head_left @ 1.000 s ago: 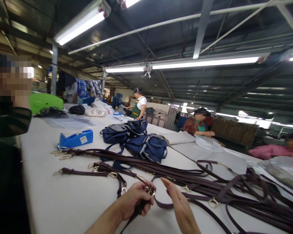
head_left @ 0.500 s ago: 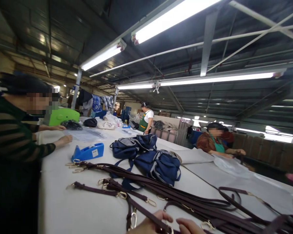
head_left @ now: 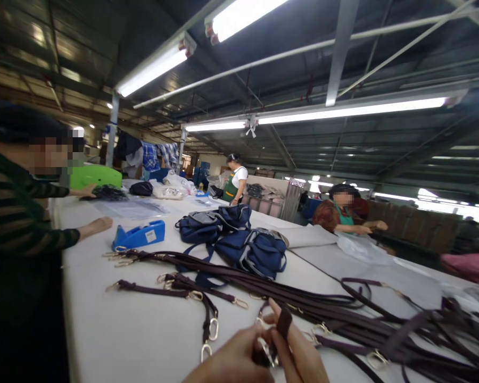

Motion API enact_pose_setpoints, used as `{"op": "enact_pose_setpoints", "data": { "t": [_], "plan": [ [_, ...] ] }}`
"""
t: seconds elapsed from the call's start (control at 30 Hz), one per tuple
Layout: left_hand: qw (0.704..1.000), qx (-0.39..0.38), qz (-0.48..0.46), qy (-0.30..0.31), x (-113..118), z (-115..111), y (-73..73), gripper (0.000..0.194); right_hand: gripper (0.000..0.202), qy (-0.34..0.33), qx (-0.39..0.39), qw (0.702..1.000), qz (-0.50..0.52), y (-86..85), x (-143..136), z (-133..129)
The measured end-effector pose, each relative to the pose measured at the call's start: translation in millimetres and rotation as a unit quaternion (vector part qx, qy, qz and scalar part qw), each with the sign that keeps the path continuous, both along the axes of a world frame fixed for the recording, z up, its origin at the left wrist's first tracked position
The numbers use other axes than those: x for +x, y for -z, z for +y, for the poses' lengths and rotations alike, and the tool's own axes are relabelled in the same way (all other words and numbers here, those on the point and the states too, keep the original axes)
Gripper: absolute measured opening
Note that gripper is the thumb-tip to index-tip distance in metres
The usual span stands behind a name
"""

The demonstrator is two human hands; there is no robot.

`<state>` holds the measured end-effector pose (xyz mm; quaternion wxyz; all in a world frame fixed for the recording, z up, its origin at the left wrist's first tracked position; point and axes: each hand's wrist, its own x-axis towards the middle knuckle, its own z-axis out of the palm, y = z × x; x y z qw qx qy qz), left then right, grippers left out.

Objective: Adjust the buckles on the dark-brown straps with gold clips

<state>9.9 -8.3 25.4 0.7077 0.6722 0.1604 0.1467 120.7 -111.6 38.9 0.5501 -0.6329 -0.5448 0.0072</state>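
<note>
My left hand (head_left: 233,355) and my right hand (head_left: 301,348) are together at the bottom middle. Between them they hold a dark brown strap (head_left: 284,321), its end sticking up from my right fingers. Some shiny metal hardware of the strap shows at my left fingers, partly hidden and blurred. A pile of long brown straps (head_left: 223,276) with gold-coloured clips and rings runs across the table just beyond my hands. Shorter strap pieces (head_left: 155,290) with oval rings lie on the left of it.
Navy bags (head_left: 251,250) lie behind the straps. A blue tape dispenser (head_left: 139,235) stands left of them on the white table (head_left: 115,330). A co-worker in striped sleeves (head_left: 19,213) leans over the left edge; others are at the far side and right. Clear plastic (head_left: 359,247) lies right.
My hands have come up and closer together, lifting a strap end off the table. The left co-worker's far hand has moved to the dark bundle. The view has shifted slightly.
</note>
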Motion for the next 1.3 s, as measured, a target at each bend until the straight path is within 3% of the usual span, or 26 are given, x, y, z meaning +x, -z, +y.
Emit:
{"op": "enact_pose_setpoints", "data": {
  "t": [0.1, 0.27, 0.37, 0.47, 0.6, 0.67, 0.97, 1.3],
  "plan": [
    [0.998, 0.019, 0.048, -0.031, 3.3, -4.3, -1.1, 0.046, 0.053, 0.020, -0.040, 0.999, 0.022, -11.5, 1.5, -5.5],
    [0.989, 0.106, 0.094, -0.041, 1.9, -3.8, -3.1, 0.022, 0.071, 0.020, -0.078, 0.996, -0.042, -19.3, 4.9, -10.3],
    [0.986, 0.124, 0.106, -0.024, -1.1, -5.3, -8.2, 0.022, 0.070, -0.023, -0.096, 0.995, -0.028, -27.1, 9.1, -15.2],
    [0.991, 0.094, 0.098, 0.001, -2.4, -6.6, -15.1, 0.023, 0.060, -0.083, -0.138, 0.986, 0.036, -37.3, 16.1, -20.3],
    [0.996, 0.054, 0.057, 0.047, -4.4, -4.1, -22.0, 0.027, 0.052, -0.190, -0.185, 0.956, 0.126, -48.2, 26.4, -27.8],
    [0.995, 0.052, 0.029, 0.077, -6.5, -2.3, -25.0, 0.028, 0.045, -0.211, -0.212, 0.944, 0.137, -52.7, 28.5, -31.4],
    [0.994, 0.045, 0.049, 0.086, -10.2, 1.3, -27.3, 0.026, 0.021, -0.106, -0.250, 0.959, 0.082, -61.0, 21.1, -32.2],
    [0.990, 0.030, 0.044, 0.133, -11.9, 9.2, -22.6, 0.031, 0.012, -0.115, -0.296, 0.944, 0.092, -54.7, 22.1, -31.1]
  ]
}}
